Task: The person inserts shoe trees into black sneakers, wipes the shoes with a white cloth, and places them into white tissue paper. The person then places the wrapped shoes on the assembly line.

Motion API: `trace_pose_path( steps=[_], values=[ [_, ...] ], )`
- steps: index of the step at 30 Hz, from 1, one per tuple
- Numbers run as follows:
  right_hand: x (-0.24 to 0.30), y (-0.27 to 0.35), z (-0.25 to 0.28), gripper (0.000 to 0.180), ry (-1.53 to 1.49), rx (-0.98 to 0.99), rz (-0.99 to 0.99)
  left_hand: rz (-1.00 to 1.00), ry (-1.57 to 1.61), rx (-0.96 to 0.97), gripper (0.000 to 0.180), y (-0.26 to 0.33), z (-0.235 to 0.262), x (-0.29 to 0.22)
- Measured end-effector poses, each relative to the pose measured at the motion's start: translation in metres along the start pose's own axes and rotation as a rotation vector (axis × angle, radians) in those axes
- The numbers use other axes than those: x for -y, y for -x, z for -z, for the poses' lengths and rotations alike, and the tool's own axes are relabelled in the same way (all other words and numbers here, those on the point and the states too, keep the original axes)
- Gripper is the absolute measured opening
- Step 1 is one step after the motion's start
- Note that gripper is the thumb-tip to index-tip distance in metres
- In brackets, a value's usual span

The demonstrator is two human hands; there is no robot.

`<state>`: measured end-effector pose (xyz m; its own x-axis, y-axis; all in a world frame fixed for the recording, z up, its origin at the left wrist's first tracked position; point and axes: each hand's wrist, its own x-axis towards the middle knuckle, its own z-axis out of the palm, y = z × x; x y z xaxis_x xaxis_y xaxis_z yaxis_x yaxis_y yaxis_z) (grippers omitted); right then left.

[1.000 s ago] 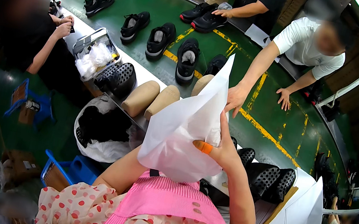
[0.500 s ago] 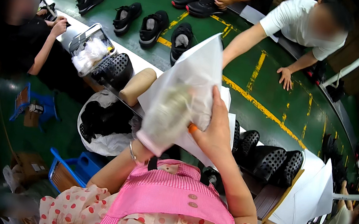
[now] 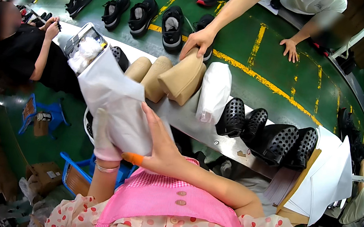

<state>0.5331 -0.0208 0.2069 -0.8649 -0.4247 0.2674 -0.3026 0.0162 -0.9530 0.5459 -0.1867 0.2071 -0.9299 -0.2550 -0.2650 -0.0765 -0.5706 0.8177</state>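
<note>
- Left hand (image 3: 105, 141), in a pale glove: grip closed on the lower end of a white paper-wrapped bundle (image 3: 114, 102), which stands tilted in the air, top toward 11 o'clock.
- Right hand (image 3: 162, 146), bare but for an orange thumb cot: palm open and flat against the bundle's right side, fingers spread, steadying rather than clasping it.
- Steel surface (image 3: 189, 124), at 1 o'clock from the hands: tan shoe lasts (image 3: 149, 77), a white bagged item (image 3: 214, 92) and black perforated clogs (image 3: 256, 128) in a row.
- A co-worker's hand (image 3: 199, 39) rests on the tilted tan last (image 3: 183, 77) at 12 o'clock.
- Risk: the loose paper may slide or open, since only one hand truly grasps it; the bundle's raised top could also knock the nearest lasts.
</note>
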Motion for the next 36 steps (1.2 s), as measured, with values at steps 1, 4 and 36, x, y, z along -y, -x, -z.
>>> trace_pose_path(
  steps=[1,4,36],
  values=[
    [-0.004,0.002,-0.001,0.098,-0.167,0.030,-0.055,0.037,0.085,0.026,0.068,0.009,-0.009,-0.010],
    [-0.005,0.007,0.004,0.067,-0.822,0.187,-0.437,-0.014,-0.080,0.050,0.080,0.049,0.002,-0.001],
    [-0.006,-0.072,0.073,0.081,0.011,-0.343,-0.305,0.083,0.230,0.366,0.063,-0.139,-0.119,0.008]
  ],
)
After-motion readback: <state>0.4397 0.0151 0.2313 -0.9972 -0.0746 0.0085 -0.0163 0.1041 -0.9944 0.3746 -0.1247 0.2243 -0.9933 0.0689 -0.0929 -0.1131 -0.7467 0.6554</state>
